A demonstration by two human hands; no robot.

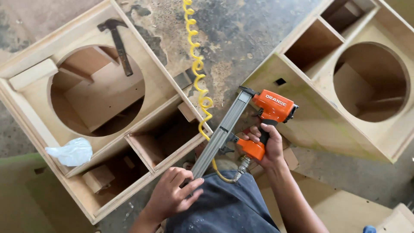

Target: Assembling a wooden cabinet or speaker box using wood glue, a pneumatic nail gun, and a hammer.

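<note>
Gripping an orange pneumatic nail gun (263, 123) by its black handle, the right hand (268, 149) has its fingers curled tight around the grip, knuckles up. The gun lies tilted across the person's lap, its orange head toward the upper right. Its long grey metal magazine (217, 140) runs diagonally down to the lower left.

The left hand (172, 194) rests at the lower end of that magazine. Its fingers are bent and closed loosely over the rail's tip, thumb alongside. Whether it pinches the rail or only presses on it, I cannot tell. Both hands sit above dark blue cloth (224, 207) covering the person's legs.

A yellow coiled air hose (197, 64) enters from the top edge. It runs down past the magazine and joins a metal fitting (244, 165) below the gun's handle.

Left of the gun stands an open plywood speaker cabinet (39, 129) with a large round cut-out. A claw hammer (120, 47) lies across the cut-out's upper rim, head at upper left. A crumpled pale plastic bag (71, 151) sits on the cabinet's lower left face. A small wood block (98, 177) lies in its lower compartment.

Right of the gun is a second plywood cabinet (310, 121), also with a round opening. It is near the gun's head; touching or not, I cannot tell. Stained concrete floor (241, 30) shows between the two cabinets.
</note>
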